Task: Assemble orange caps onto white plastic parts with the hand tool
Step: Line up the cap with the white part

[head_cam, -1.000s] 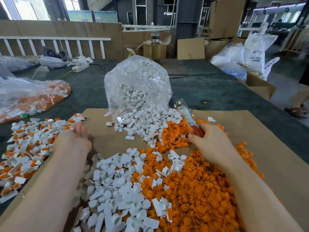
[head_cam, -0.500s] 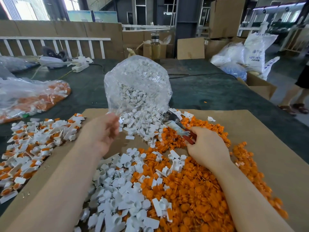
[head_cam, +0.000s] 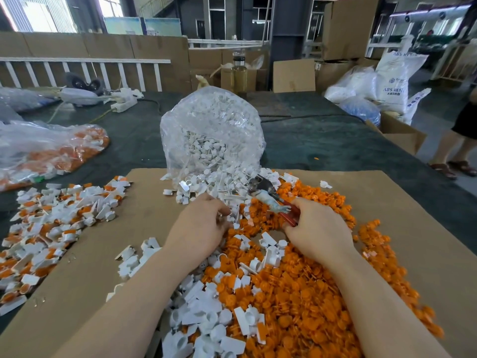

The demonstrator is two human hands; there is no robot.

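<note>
While both forearms reach in from 6 o'clock, the left hand (head_cam: 200,226) sits at centre with fingers curled down into the loose white parts (head_cam: 206,324) where they meet the orange caps (head_cam: 304,301); whether the fingers pinch a piece, cannot tell. Right hand (head_cam: 318,229), just toward 3 o'clock, grips the red handles of the hand tool (head_cam: 268,196), fingers wrapped round them; tool head points toward 11 o'clock, lying over the caps. Cardboard sheet (head_cam: 402,202) covers the dark surface (head_cam: 322,143) and carries both heaps. Clear bag (head_cam: 211,135) of white parts at 12 o'clock, mouth spilling onto the cardboard. Pile of assembled pieces (head_cam: 54,218), white with orange, at 9 o'clock. Second bag (head_cam: 49,151) with orange contents at 10 o'clock. Person's legs in sandals (head_cam: 454,167) at 3 o'clock, off the surface.
</note>
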